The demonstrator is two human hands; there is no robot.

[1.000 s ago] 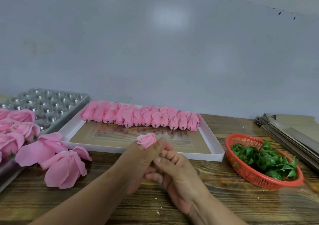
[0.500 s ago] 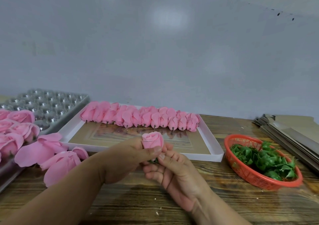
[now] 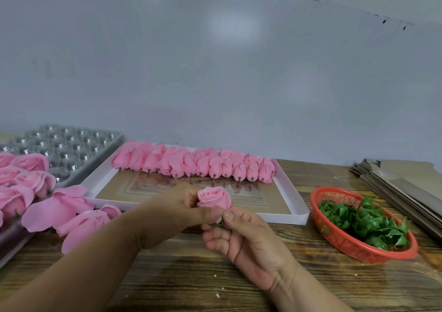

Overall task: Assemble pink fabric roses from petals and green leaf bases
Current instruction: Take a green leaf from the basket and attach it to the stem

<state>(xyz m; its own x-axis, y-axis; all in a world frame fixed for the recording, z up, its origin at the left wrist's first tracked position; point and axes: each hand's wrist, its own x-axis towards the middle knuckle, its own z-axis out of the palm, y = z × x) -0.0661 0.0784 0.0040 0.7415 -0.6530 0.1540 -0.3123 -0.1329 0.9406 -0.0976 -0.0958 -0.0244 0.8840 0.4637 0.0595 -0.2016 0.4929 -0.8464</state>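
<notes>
both hands meet above the wooden bench [image 3: 191, 283]. left hand [image 3: 172, 213] pinches a pink rose bud [image 3: 214, 198] at its lower petals, bud upright. right hand [image 3: 241, 237] pinches the green leaf base [image 3: 218, 223] just under the bud, fingers curled. behind them, a white tray [image 3: 294, 201] with a row of pink petal buds [image 3: 193, 163]. red basket [image 3: 339, 240] of green leaf bases [image 3: 363, 220] to the right. finished roses [image 3: 26, 180] on a grey mould tray [image 3: 71, 144] at left.
</notes>
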